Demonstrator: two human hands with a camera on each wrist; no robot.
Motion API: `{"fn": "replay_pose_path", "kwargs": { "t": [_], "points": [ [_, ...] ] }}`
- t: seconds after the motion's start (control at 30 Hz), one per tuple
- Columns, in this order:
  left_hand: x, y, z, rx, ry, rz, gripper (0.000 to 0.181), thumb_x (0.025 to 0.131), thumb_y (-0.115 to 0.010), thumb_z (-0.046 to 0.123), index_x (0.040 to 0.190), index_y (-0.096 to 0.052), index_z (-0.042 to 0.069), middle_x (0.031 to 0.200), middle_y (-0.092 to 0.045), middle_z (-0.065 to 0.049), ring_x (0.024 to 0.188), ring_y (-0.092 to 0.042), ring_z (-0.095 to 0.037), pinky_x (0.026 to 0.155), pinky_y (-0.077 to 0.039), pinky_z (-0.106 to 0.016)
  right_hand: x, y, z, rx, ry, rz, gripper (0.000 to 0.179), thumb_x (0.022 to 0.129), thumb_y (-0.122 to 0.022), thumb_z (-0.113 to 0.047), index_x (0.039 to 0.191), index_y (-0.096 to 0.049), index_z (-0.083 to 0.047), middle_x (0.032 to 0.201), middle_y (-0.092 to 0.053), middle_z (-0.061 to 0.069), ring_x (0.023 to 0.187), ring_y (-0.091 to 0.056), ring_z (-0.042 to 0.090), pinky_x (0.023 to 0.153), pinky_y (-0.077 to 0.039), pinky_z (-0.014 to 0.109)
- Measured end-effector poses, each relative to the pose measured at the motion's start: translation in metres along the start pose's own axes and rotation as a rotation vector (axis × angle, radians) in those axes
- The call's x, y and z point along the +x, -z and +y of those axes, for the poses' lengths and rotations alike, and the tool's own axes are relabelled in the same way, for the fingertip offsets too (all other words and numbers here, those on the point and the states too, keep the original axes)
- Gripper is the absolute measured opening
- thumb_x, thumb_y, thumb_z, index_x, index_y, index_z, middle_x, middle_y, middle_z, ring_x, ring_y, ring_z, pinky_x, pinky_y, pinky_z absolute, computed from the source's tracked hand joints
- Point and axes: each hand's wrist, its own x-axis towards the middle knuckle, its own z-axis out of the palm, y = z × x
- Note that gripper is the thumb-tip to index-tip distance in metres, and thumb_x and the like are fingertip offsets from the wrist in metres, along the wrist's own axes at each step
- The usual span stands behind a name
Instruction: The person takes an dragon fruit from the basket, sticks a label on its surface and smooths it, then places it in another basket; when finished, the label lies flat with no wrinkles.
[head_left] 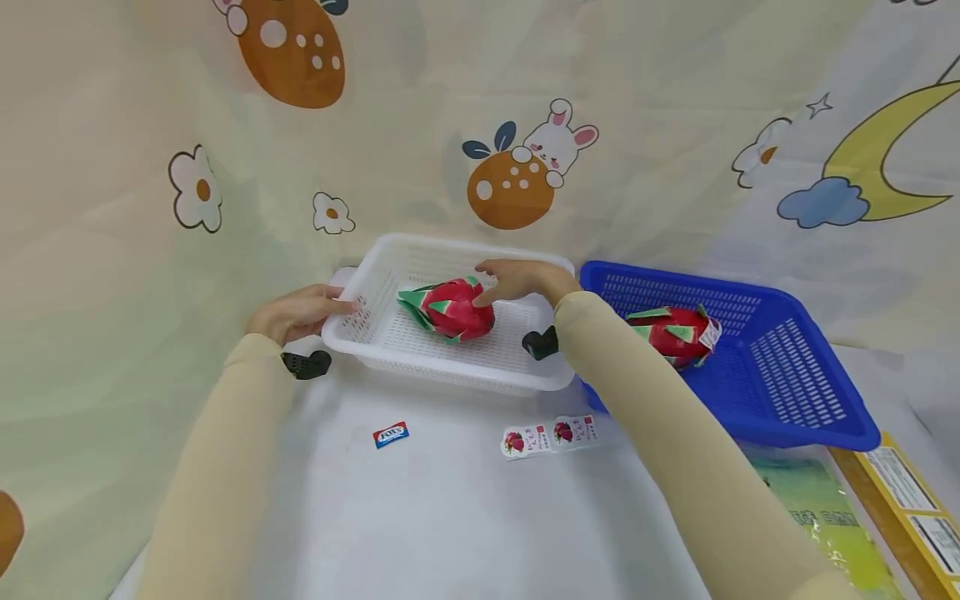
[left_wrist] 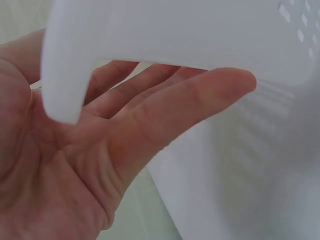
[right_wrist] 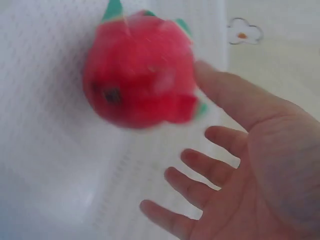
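Note:
A white plastic basket (head_left: pixel 442 372) holds a red dragon fruit (head_left: pixel 459 310) with green-tipped scales. At the basket's left end, my left hand (head_left: pixel 298 310) grips the rim; close up in the left wrist view, the thumb (left_wrist: pixel 200 97) lies on one side of the white wall and the fingers are partly hidden behind it. Over the basket's right part reaches my right hand (head_left: pixel 521 279), its fingers spread. In the right wrist view the thumb tip is right beside the blurred dragon fruit (right_wrist: pixel 140 75); whether they touch, I cannot tell.
To the right stands a blue basket (head_left: pixel 780 367) with another dragon fruit (head_left: pixel 678 333) bearing a white label. Dragon fruit stickers (head_left: pixel 549 437) and a small FOX'S wrapper (head_left: pixel 391 434) lie on the white table (head_left: pixel 450 517). A yellow-green packet (head_left: pixel 825 517) and an orange box (head_left: pixel 911 500) lie front right.

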Motion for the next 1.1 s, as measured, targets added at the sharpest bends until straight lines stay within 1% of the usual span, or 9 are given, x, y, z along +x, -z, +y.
{"fn": "replay_pose_path", "kwargs": {
  "t": [0.17,0.27,0.37,0.53,0.67,0.8,0.9,1.0,1.1],
  "points": [
    [0.001,-0.001,0.003,-0.001,0.009,0.021,0.058,0.096,-0.060,0.028,0.147,-0.038,0.009,0.141,-0.046,-0.015,0.114,-0.058,-0.030,0.098,-0.051,-0.044,0.026,-0.018,-0.010,0.081,-0.008,-0.020,0.097,0.084,-0.071,-0.041,0.156,-0.008,-0.020,0.154,-0.029,0.010,0.141,-0.028,0.030,0.109,-0.040,0.050],
    [0.001,-0.003,0.004,-0.010,0.006,0.026,0.058,0.096,-0.061,0.028,0.146,-0.039,0.009,0.142,-0.046,-0.015,0.114,-0.058,-0.031,0.098,-0.051,-0.046,0.031,-0.025,-0.011,0.129,0.006,-0.004,0.101,0.084,-0.073,-0.037,0.156,-0.004,-0.020,0.152,-0.031,0.011,0.138,-0.032,0.030,0.105,-0.045,0.047],
    [0.001,-0.003,0.004,-0.015,-0.001,0.029,0.058,0.096,-0.060,0.028,0.146,-0.039,0.010,0.142,-0.046,-0.015,0.113,-0.059,-0.031,0.098,-0.051,-0.047,0.034,-0.028,-0.012,0.155,0.009,0.028,0.100,0.082,-0.076,-0.032,0.154,-0.008,-0.021,0.149,-0.034,0.011,0.135,-0.036,0.029,0.100,-0.050,0.044],
    [0.001,-0.003,0.004,-0.018,-0.003,0.023,0.058,0.096,-0.060,0.029,0.147,-0.039,0.010,0.142,-0.045,-0.015,0.112,-0.059,-0.030,0.098,-0.051,-0.045,0.037,-0.029,-0.011,0.134,0.004,0.076,0.091,0.076,-0.082,-0.028,0.147,-0.024,-0.023,0.139,-0.044,0.009,0.126,-0.045,0.026,0.086,-0.057,0.035],
    [0.002,-0.003,0.004,-0.012,0.008,0.021,0.059,0.096,-0.060,0.029,0.148,-0.038,0.010,0.143,-0.045,-0.015,0.112,-0.059,-0.030,0.098,-0.051,-0.045,0.036,-0.030,-0.011,0.099,0.019,0.094,0.089,0.072,-0.085,-0.026,0.143,-0.031,-0.024,0.135,-0.047,0.007,0.123,-0.046,0.024,0.084,-0.058,0.035],
    [0.005,-0.005,0.004,-0.007,-0.001,0.013,0.058,0.096,-0.059,0.028,0.147,-0.038,0.009,0.142,-0.045,-0.016,0.112,-0.059,-0.030,0.097,-0.051,-0.045,0.026,-0.026,-0.009,0.077,0.067,0.129,0.091,0.070,-0.086,-0.024,0.142,-0.032,-0.023,0.135,-0.048,0.006,0.125,-0.045,0.024,0.089,-0.056,0.038],
    [0.006,-0.004,0.004,-0.002,-0.022,0.001,0.058,0.097,-0.058,0.027,0.147,-0.037,0.008,0.142,-0.044,-0.016,0.112,-0.059,-0.030,0.096,-0.052,-0.045,0.012,-0.016,-0.009,0.071,0.129,0.179,0.090,0.070,-0.086,-0.024,0.142,-0.032,-0.022,0.135,-0.049,0.006,0.124,-0.046,0.023,0.089,-0.056,0.038],
    [0.006,-0.003,0.004,0.002,-0.028,-0.007,0.059,0.097,-0.058,0.027,0.148,-0.036,0.007,0.142,-0.043,-0.016,0.113,-0.058,-0.032,0.095,-0.052,-0.045,-0.013,-0.003,-0.008,0.066,0.202,0.230,0.089,0.070,-0.085,-0.026,0.142,-0.033,-0.022,0.136,-0.049,0.005,0.124,-0.047,0.022,0.088,-0.056,0.038],
    [0.005,-0.001,0.003,0.015,-0.027,-0.015,0.060,0.097,-0.058,0.029,0.148,-0.034,0.007,0.143,-0.042,-0.017,0.113,-0.058,-0.032,0.095,-0.052,-0.045,-0.051,0.005,-0.005,0.070,0.275,0.267,0.089,0.071,-0.085,-0.026,0.144,-0.034,-0.020,0.137,-0.050,0.004,0.124,-0.048,0.023,0.087,-0.057,0.039]
  ]
}}
